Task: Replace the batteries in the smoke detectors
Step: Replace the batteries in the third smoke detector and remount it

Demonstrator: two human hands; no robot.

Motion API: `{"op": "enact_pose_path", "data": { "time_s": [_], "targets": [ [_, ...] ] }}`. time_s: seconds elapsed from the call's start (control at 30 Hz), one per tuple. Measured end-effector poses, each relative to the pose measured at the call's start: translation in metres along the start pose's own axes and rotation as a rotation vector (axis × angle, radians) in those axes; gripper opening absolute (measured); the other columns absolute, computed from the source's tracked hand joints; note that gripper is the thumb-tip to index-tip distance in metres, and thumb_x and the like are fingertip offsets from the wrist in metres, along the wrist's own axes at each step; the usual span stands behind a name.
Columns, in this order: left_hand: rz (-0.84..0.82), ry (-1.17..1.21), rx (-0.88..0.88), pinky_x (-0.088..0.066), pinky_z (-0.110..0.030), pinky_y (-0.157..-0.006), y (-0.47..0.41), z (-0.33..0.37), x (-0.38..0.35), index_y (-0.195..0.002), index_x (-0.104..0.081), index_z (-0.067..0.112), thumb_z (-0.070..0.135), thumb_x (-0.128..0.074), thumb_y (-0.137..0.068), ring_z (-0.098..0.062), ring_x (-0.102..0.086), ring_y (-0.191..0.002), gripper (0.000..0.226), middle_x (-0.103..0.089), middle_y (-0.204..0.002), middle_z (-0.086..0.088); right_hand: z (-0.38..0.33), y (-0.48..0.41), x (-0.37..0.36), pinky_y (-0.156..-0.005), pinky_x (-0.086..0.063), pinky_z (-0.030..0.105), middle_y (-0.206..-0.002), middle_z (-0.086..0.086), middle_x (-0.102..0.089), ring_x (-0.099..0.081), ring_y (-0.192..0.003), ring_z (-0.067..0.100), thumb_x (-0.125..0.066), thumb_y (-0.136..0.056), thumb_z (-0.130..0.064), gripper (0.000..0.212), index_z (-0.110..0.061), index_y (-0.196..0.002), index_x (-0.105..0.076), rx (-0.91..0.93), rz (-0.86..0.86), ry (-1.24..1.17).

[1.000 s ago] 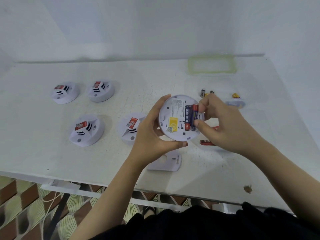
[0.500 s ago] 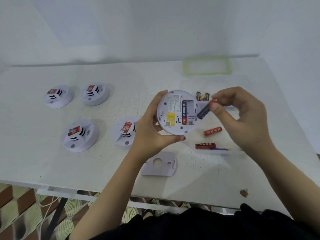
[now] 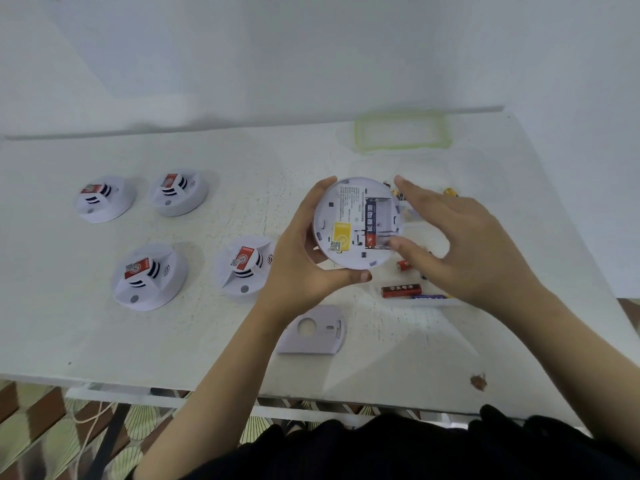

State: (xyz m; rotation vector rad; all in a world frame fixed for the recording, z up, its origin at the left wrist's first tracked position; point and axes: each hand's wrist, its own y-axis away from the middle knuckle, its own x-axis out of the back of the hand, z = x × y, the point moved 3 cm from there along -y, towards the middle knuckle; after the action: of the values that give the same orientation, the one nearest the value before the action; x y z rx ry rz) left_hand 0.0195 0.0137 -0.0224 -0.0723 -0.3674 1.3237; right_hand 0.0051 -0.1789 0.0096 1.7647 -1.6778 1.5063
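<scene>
While the white table (image 3: 207, 341) fills most of the view, the person's forearms reach over its near edge to its middle. The left hand (image 3: 304, 268) grips the open smoke detector (image 3: 346, 216) by its rim, thumb under the near edge and fingertips over the far-left edge, holding it above the table with its underside up. The right hand (image 3: 460, 247) is spread wide, palm down, at the detector's right side. Its thumb tip touches the near end of the battery bay and its forefinger tip is at the far rim, with nothing seen in its fingers.

A green-rimmed clear lid (image 3: 358, 135) lies at the far right. On the left part of the table four closed units sit dome up, each with a red label: the far-left smoke detector (image 3: 104, 199), the far-middle smoke detector (image 3: 180, 192), the near-left smoke detector (image 3: 149, 275) and the near-middle smoke detector (image 3: 246, 268), this last just beside the left hand. A pale cover plate (image 3: 313, 330) lies flat, near of the held unit.

One blue-and-red battery (image 3: 370, 225) sits in the bay's left slot. A loose red battery (image 3: 401, 290) lies right of the left thumb, with a purple battery (image 3: 429, 296) along its near side. Another red one (image 3: 403, 265) is half hidden by the right hand. Yellow-ended batteries (image 3: 450, 191) lie farther off. A brown spot (image 3: 478, 382) marks the near right.
</scene>
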Motion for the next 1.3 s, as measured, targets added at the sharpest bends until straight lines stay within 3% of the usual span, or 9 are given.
{"op": "enact_pose_path", "data": {
  "time_s": [0.27, 0.4, 0.47, 0.73, 0.9, 0.97, 1.07, 1.17, 1.3],
  "targets": [
    [-0.025, -0.051, -0.023, -0.056, -0.029, -0.085, 0.003, 0.007, -0.002, -0.144, -0.031, 0.011, 0.016, -0.089, -0.056, -0.013, -0.053, -0.122, 0.105, -0.049, -0.135, 0.006, -0.007, -0.014, 0.01, -0.073, -0.052, 0.036, -0.108, 0.005, -0.069, -0.065, -0.089, 0.023, -0.057, -0.079, -0.053, 0.075, -0.011, -0.14, -0.043, 0.042, -0.168, 0.031],
    [-0.015, -0.096, -0.037, -0.058, -0.034, -0.083, 0.007, 0.011, -0.004, -0.142, -0.034, 0.014, 0.026, -0.085, -0.058, -0.013, -0.057, -0.117, 0.099, -0.053, -0.131, 0.007, -0.014, -0.019, 0.01, -0.043, -0.033, 0.02, -0.066, 0.0, -0.066, -0.037, -0.05, 0.011, -0.047, -0.075, -0.054, 0.072, -0.002, -0.123, -0.059, 0.186, -0.157, 0.204],
    [-0.021, -0.117, -0.041, -0.059, -0.033, -0.081, 0.008, 0.013, -0.005, -0.141, -0.036, 0.014, 0.025, -0.085, -0.059, -0.014, -0.059, -0.114, 0.096, -0.056, -0.127, 0.007, -0.014, -0.02, 0.011, -0.045, -0.023, 0.013, -0.055, -0.001, -0.061, -0.033, -0.046, 0.011, -0.046, -0.071, -0.055, 0.072, 0.0, -0.115, -0.063, 0.238, -0.126, 0.243],
    [-0.034, -0.113, -0.026, -0.057, -0.025, -0.078, 0.01, 0.016, -0.006, -0.137, -0.039, 0.021, 0.022, -0.086, -0.058, -0.011, -0.06, -0.112, 0.091, -0.059, -0.121, 0.014, -0.013, -0.019, 0.009, -0.038, -0.039, 0.021, -0.046, 0.0, -0.055, -0.047, -0.035, 0.02, -0.045, -0.069, -0.052, 0.073, 0.006, -0.108, -0.065, 0.345, -0.132, 0.297],
    [-0.027, -0.104, -0.009, -0.056, -0.024, -0.081, 0.011, 0.011, -0.003, -0.141, -0.036, 0.008, 0.013, -0.09, -0.058, -0.009, -0.058, -0.115, 0.099, -0.055, -0.129, 0.003, -0.015, -0.015, 0.011, -0.039, -0.034, 0.021, -0.058, 0.003, -0.063, -0.038, -0.039, 0.017, -0.044, -0.069, -0.042, 0.067, 0.004, -0.113, -0.063, 0.306, -0.134, 0.251],
    [-0.004, -0.081, -0.004, -0.054, -0.021, -0.081, 0.01, 0.012, -0.001, -0.142, -0.034, 0.007, 0.009, -0.089, -0.056, -0.005, -0.056, -0.116, 0.102, -0.053, -0.13, 0.006, -0.016, -0.012, 0.006, -0.042, -0.026, 0.015, -0.095, 0.013, -0.072, -0.036, -0.042, 0.015, -0.044, -0.075, -0.039, 0.064, -0.002, -0.124, -0.059, 0.317, -0.143, 0.265],
    [0.019, -0.081, -0.025, -0.055, -0.021, -0.081, 0.007, 0.013, 0.002, -0.143, -0.033, 0.008, 0.009, -0.087, -0.057, -0.004, -0.055, -0.118, 0.102, -0.049, -0.134, 0.01, -0.013, -0.006, -0.003, -0.044, -0.037, 0.017, -0.135, 0.023, -0.05, -0.047, -0.048, 0.015, -0.043, -0.086, -0.038, 0.051, -0.025, -0.135, -0.05, 0.31, -0.157, 0.192],
    [0.015, -0.084, -0.02, -0.054, -0.019, -0.082, 0.005, 0.013, 0.001, -0.143, -0.033, 0.008, 0.008, -0.087, -0.058, -0.004, -0.053, -0.121, 0.102, -0.048, -0.135, 0.007, -0.009, -0.003, -0.005, -0.049, -0.051, 0.031, -0.139, 0.021, -0.047, -0.069, -0.073, 0.029, -0.045, -0.09, -0.047, 0.046, -0.029, -0.132, -0.053, 0.277, -0.094, 0.115],
    [0.015, -0.064, 0.002, -0.055, -0.02, -0.081, 0.004, 0.008, -0.001, -0.143, -0.034, 0.009, -0.001, -0.088, -0.056, -0.007, -0.056, -0.118, 0.103, -0.052, -0.134, 0.0, -0.007, 0.001, 0.0, -0.06, -0.05, 0.029, -0.125, 0.014, -0.061, -0.071, -0.085, 0.024, -0.049, -0.094, -0.034, 0.036, -0.012, -0.116, -0.067, 0.318, 0.124, 0.143]
  ]
}}
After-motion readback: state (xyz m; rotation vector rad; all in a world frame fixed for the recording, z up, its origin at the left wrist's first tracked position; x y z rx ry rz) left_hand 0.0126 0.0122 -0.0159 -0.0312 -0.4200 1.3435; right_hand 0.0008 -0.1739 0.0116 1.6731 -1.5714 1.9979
